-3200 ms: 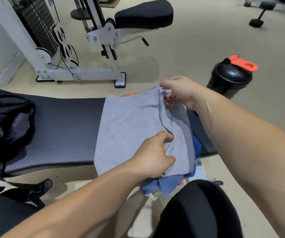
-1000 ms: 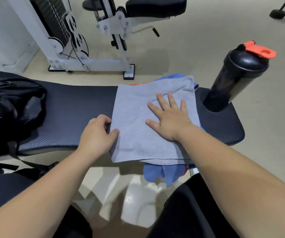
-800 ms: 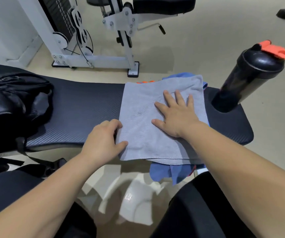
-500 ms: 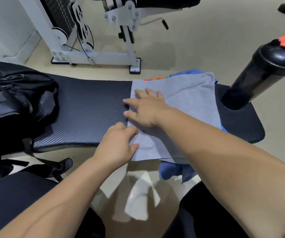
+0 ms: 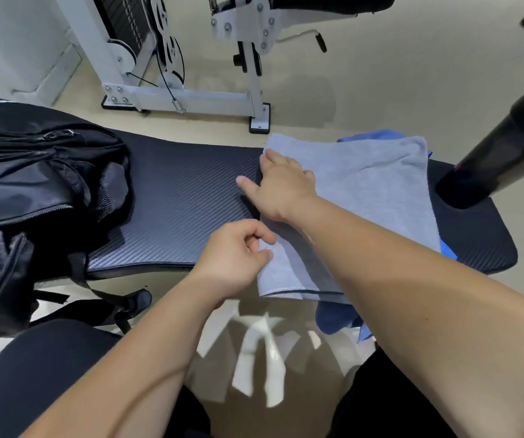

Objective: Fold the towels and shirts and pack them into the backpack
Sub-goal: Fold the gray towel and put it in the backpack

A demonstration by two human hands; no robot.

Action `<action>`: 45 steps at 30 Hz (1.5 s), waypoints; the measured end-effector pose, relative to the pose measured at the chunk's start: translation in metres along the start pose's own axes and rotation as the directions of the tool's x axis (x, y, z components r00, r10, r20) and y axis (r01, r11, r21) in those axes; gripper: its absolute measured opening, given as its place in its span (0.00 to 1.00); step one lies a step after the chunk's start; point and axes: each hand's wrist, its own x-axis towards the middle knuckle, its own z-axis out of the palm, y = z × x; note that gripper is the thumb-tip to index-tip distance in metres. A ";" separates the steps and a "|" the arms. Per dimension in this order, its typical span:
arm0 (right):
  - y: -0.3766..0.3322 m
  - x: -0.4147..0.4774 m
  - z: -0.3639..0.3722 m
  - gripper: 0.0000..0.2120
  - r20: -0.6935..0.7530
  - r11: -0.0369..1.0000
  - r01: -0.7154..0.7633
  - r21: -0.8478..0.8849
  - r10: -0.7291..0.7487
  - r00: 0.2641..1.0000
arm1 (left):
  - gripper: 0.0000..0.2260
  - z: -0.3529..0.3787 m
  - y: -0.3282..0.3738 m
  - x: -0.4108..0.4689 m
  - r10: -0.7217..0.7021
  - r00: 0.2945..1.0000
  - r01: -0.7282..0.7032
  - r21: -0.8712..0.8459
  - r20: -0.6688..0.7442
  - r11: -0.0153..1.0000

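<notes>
Grey microfibre is pinched between the thumb and curled forefinger of the left hand (image 5: 234, 256), which grasps the near left edge of the folded grey microfibre towel (image 5: 368, 191) close to its front corner; the other fingers are tucked into the palm. Further along that same left edge lies the right hand (image 5: 283, 189), its forearm crossing the cloth. Its thumb sticks out straight over the bench, while its fingers bend at the knuckles and their tips are hidden at the towel's edge, so I cannot tell whether they grip the cloth or only press on it.

The towel lies flat on the right half of a black ribbed padded bench (image 5: 185, 197), on top of a crumpled blue cloth (image 5: 339, 319) that shows at its far edge and hangs off the bench's near side. Just beside the towel on the right, a black plastic shaker bottle (image 5: 501, 159) stands on the bench end. At the left end, well apart from the towel, sits the black fabric backpack (image 5: 33, 172), its straps trailing down. Beyond the bench a white metal weight-machine frame (image 5: 188, 99) stands on the beige floor (image 5: 381, 77).
</notes>
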 end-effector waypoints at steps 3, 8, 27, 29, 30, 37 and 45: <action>-0.026 0.004 -0.005 0.37 -0.047 0.997 0.028 0.073 -0.024 0.999 | 0.10 -0.028 -0.001 -0.003 -0.079 0.997 0.081 -0.131 0.022 0.988; -0.070 0.011 0.007 0.37 -0.019 0.986 0.091 0.136 -0.090 0.996 | 0.14 -0.084 -0.021 -0.005 -0.115 0.993 0.116 0.047 -0.012 0.992; 0.008 -0.034 0.042 0.37 -0.024 0.987 0.153 0.049 -0.152 0.988 | 0.25 -0.057 -0.028 0.001 0.188 0.982 -0.150 0.755 0.036 0.638; 0.024 -0.048 0.052 0.38 0.024 0.992 0.125 -0.035 -0.124 0.992 | 0.34 -0.045 -0.031 0.007 0.125 0.989 -0.144 0.781 0.085 0.608; 0.032 -0.055 0.057 0.38 0.037 0.989 0.127 -0.082 -0.124 0.992 | 0.37 -0.039 -0.033 0.010 0.072 0.990 -0.139 0.802 0.120 0.581; 0.049 -0.065 0.058 0.42 0.049 0.960 0.158 -0.233 -0.151 0.987 | 0.53 -0.029 -0.038 0.007 -0.074 0.972 -0.165 0.869 0.224 0.467; 0.042 -0.080 0.028 0.28 -0.135 0.919 0.115 -0.377 -0.177 0.975 | 0.26 -0.039 0.001 -0.008 0.117 0.981 -0.193 0.807 0.153 0.559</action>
